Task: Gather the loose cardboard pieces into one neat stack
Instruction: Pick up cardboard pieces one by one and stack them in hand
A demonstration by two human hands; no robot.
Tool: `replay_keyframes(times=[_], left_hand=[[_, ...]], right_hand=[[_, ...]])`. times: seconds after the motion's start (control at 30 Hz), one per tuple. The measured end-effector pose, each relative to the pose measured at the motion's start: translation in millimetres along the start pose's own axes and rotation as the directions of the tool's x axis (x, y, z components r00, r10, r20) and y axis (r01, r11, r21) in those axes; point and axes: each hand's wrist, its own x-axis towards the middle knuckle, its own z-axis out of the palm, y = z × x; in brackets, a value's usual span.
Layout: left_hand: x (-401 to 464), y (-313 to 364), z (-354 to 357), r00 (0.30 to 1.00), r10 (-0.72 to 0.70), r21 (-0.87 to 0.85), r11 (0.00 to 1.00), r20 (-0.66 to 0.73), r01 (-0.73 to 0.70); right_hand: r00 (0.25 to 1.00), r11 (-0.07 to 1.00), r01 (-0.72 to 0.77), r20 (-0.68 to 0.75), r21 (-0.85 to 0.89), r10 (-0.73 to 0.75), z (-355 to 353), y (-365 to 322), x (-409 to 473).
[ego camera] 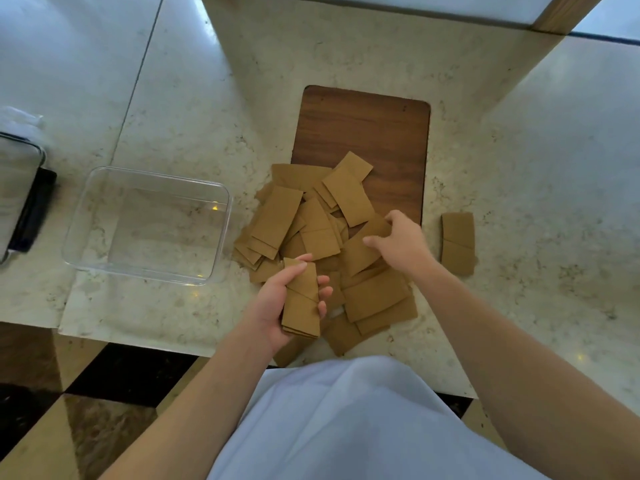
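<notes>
A loose heap of cardboard pieces (322, 233) is lying near the counter's (519, 202) front edge, partly overlapping a wooden board (367, 133). The left hand (284, 299) is clamping its grip around a small stack (302, 299). The right hand (401, 240) is pinching one piece (363, 251) in the heap. A clear tub (149, 223) is sitting just left.
</notes>
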Motion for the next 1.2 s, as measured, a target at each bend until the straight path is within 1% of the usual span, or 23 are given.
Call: replay_keyframes(times=[0.07,0.13,0.2,0.27,0.33,0.4,0.47,0.57,0.6,0.67,0.73,0.77,0.8,0.83,0.9,0.93,1.0,1.07,1.13,1.2], left_hand=[[0,-3,2,1.000,-0.030,-0.003,1.000,0.002,0.030],[-1,-6,5,0.998,-0.061,0.000,0.998,0.004,0.061],[-1,-9,8,0.995,-0.092,0.006,0.996,0.023,0.092],[-1,-11,13,0.989,-0.134,0.013,0.991,0.063,0.134],[0,-13,17,0.987,-0.141,0.070,0.988,0.074,0.136],[-3,-15,21,0.986,-0.123,0.165,0.981,0.108,0.104],[-8,-20,25,0.973,-0.141,0.217,0.971,0.184,0.100],[-15,-25,28,0.923,-0.174,0.279,0.957,0.343,0.077],[-15,-27,28,0.911,-0.170,0.279,0.958,0.376,0.064],[-15,-28,28,0.922,-0.148,0.265,0.963,0.358,0.051],[-14,-26,25,0.945,-0.125,0.233,0.971,0.303,0.053],[-13,-25,24,0.943,-0.121,0.206,0.977,0.310,0.057],[-13,-23,23,0.936,-0.114,0.178,0.982,0.334,0.056],[-12,-21,21,0.929,-0.101,0.154,0.987,0.356,0.048],[-11,-17,18,0.929,-0.065,0.120,0.993,0.365,0.023],[-10,-17,15,0.933,-0.047,0.109,0.994,0.356,0.009],[-8,-16,11,0.943,-0.022,0.097,0.995,0.333,-0.011],[-9,-17,8,0.950,-0.008,0.087,0.996,0.312,-0.021],[-9,-18,5,0.957,0.002,0.081,0.996,0.290,-0.026],[-11,-18,3,0.965,0.009,0.077,0.997,0.262,-0.030]], right_hand=[[0.997,0.983,0.024,-0.071,0.180,-0.011,-17,4,-13],[0.997,0.937,0.023,-0.081,0.349,0.006,-30,10,-29],[1.000,0.881,0.015,-0.010,0.473,-0.012,-40,14,-46],[0.988,0.853,0.017,0.120,0.521,-0.092,-44,15,-63],[0.955,0.857,0.026,0.240,0.515,-0.173,-43,14,-77],[0.932,0.877,0.047,0.294,0.478,-0.210,-37,9,-87],[0.938,0.898,0.073,0.275,0.433,-0.209,-29,6,-92],[0.951,0.911,0.141,0.201,0.387,-0.233,-18,4,-95],[0.949,0.909,0.166,0.190,0.383,-0.253,-13,4,-96],[0.931,0.916,0.232,0.197,0.328,-0.307,-7,4,-97],[0.887,0.909,0.280,0.280,0.308,-0.367,-6,6,-94],[0.868,0.904,0.289,0.313,0.315,-0.386,-10,9,-90],[0.869,0.906,0.306,0.302,0.293,-0.391,-15,13,-85],[0.893,0.916,0.326,0.241,0.233,-0.379,-21,18,-77],[0.938,0.944,0.328,0.106,0.042,-0.330,-30,31,-59],[0.943,0.943,0.324,0.104,-0.078,-0.316,-31,37,-51],[0.937,0.881,0.334,0.220,-0.336,-0.272,-23,44,-40],[0.921,0.776,0.369,0.315,-0.512,-0.230,-10,48,-34],[0.906,0.702,0.415,0.334,-0.579,-0.260,1,51,-32],[0.887,0.666,0.463,0.310,-0.585,-0.344,8,53,-33]])
